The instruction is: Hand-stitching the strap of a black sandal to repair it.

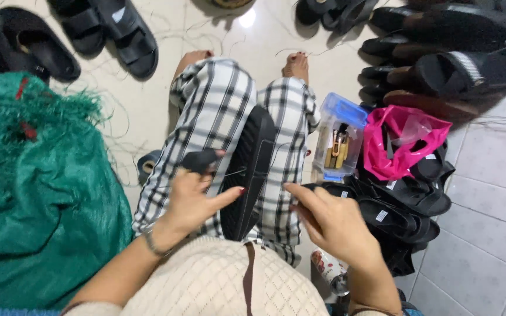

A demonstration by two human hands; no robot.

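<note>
Two hands work on a black sandal (247, 175) that stands on its edge between the knees (over checked trousers (218, 111)). Left hand (191, 199) grips its strap; right hand (332, 219) has fingers curled narrow, pinching a thin thread (232, 173).

Single view, head-mounted camera. Looks steeply down from the seated person's head onto the lap and the floor ahead. Close range: left hand (191, 196) and right hand (332, 219) fill the lower centre. Feet lie toward the top edge, green sack (36, 193) at frame left, floor tiles (487, 234) at right.
</note>
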